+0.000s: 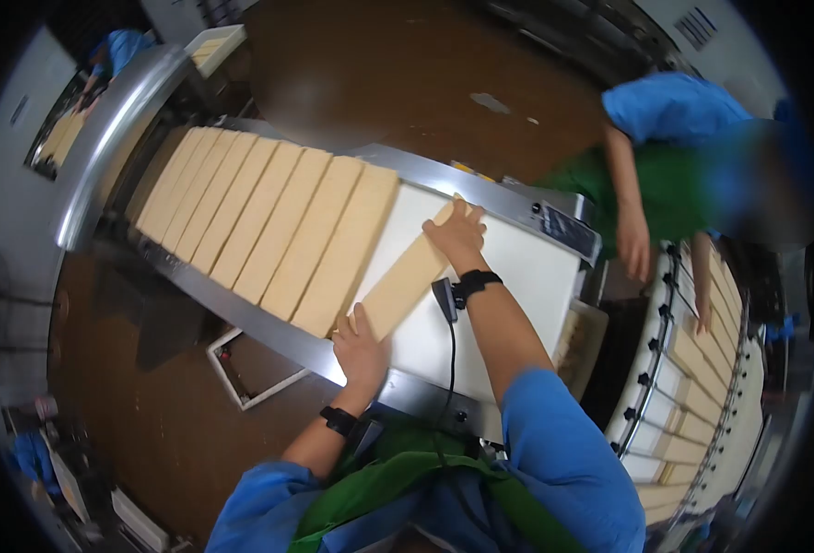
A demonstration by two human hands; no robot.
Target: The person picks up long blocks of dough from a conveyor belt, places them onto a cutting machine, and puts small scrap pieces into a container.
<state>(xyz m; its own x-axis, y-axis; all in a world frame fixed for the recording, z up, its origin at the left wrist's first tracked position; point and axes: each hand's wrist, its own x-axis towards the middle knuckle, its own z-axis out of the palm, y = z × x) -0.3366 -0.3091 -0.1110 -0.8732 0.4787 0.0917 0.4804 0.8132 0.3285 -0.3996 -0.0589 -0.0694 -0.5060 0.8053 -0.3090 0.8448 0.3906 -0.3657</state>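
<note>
A long pale-yellow slab (405,288), which looks like dough, lies at a slant over the white conveyor belt (508,304), held at both ends. My left hand (363,358) grips its near end, thumb and fingers around the edge. At the far end, my right hand (457,236) is closed over the slab with fingers bent across its top. Just left of it, a row of similar slabs (282,226) rests side by side on the belt, the closest one near my left fingertips. Black bands with small devices sit on both wrists, and a cable hangs from the right one.
Metal rails (269,323) border the belt, and a rounded steel hood (117,138) covers its far left end. At right, a person in a blue shirt (674,106) reaches toward a second conveyor (646,369) carrying more slabs. A white frame (259,398) lies below the belt.
</note>
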